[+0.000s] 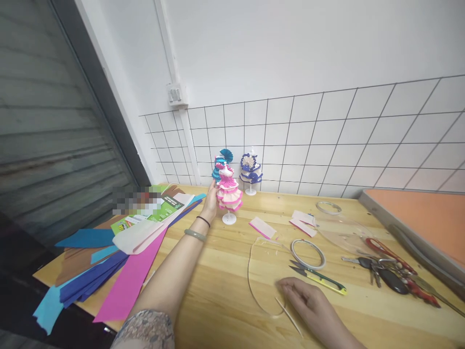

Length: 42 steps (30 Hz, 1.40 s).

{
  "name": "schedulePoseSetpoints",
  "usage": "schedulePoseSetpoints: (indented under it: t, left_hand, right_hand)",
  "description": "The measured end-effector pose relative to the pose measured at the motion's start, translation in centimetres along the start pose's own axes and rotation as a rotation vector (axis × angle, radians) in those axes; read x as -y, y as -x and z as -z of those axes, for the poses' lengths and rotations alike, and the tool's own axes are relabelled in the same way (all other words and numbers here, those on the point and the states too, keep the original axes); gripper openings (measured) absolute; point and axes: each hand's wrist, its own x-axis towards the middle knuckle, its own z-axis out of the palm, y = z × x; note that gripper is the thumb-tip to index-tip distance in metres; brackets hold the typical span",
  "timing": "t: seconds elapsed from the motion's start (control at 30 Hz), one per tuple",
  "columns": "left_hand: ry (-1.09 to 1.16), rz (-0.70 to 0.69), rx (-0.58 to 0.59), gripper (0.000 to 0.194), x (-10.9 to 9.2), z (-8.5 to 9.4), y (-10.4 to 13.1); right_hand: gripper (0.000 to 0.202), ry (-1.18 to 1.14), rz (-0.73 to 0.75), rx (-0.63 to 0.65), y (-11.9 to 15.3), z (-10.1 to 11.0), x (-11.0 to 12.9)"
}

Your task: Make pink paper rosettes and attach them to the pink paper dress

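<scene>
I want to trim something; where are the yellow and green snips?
In the head view, the snips lie right of centre on the wooden table, between the white ring and the right hand.

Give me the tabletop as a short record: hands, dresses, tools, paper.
left hand: beside the pink dress, fingers partly hidden; grip unclear
right hand: curled low over the table, near a thin stick; grip unclear
other dresses: teal, partly behind the pink one; blue-trimmed, behind and to the right
tools: snips below a tape roll
paper: colored strips at left; small pieces right of the pink dress
far right: keys, orange-topped tray
</scene>
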Motion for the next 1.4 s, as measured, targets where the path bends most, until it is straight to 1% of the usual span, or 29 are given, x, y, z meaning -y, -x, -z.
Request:
schedulePoseSetpoints:
  t: [0.1,0.17,0.33,0.4,0.53,0.8,0.9,1.0,1.07,1.2,1.27,1.33,1.4]
  left_hand:
    - [0.03,-0.048,-0.125,0.048,-0.5,0.4,-0.4]
    - [0.005,-0.049,-0.138,0.05,-1.0,0.4,-1.0]
    - [0.038,0.018,-0.089,0.061,-1.7,0.0,-2.0]
    - [0.045,0.052,-0.075,0.066,-1.6,-0.1,-2.1]
    - [0.028,0.077,-0.08,0.068,-1.0,-0.1,-2.1]
    - [0.03,0.054,-0.074,0.065,-1.0,0.1,-1.4]
    - [0.051,0.038,-0.029,0.065,-0.8,0.4,-0.7]
    - [0.018,0.005,0.029,0.06,-0.1,1.1,0.1]
    - [-0.052,-0.012,-0.014,0.054,0.7,1.9,0.6]
    - [-0.172,-0.002,-0.253,0.033,2.5,3.7,1.7]
    - [-0.206,0.005,-0.329,0.027,3.3,4.6,2.4]
    - [-0.238,0.023,-0.352,0.031,4.1,5.2,3.2]
    - [-0.266,0.057,-0.321,0.038,4.9,5.2,4.1]
  right_hand:
    - [0.036,-0.005,0.005,-0.004,0.0,0.1,0.2]
    - [0.035,-0.006,0.008,-0.014,0.0,0.1,0.2]
    - [0.035,-0.01,0.008,-0.018,0.0,-0.1,-0.2]
    - [0.035,-0.012,0.008,-0.013,0.0,-0.1,-0.2]
    - [0.035,0.0,0.001,0.003,0.0,0.0,-0.2]
    - [0.034,-0.021,0.006,-0.01,0.0,0.0,0.0]
    - [0.035,-0.019,0.002,-0.005,0.0,-0.1,0.0]
    - [0.035,-0.029,-0.013,-0.015,0.0,-0.3,-0.5]
    - [0.034,-0.041,-0.049,-0.042,0.0,-0.6,-1.0]
    - [0.031,-0.086,-0.098,-0.08,0.0,-1.1,-1.5]
    - [0.031,-0.101,-0.099,-0.087,0.1,-1.1,-1.5]
    - [0.032,-0.085,-0.103,-0.096,0.1,-1.1,-1.3]
    - [0.034,-0.048,-0.098,-0.109,0.1,-1.0,-1.1]
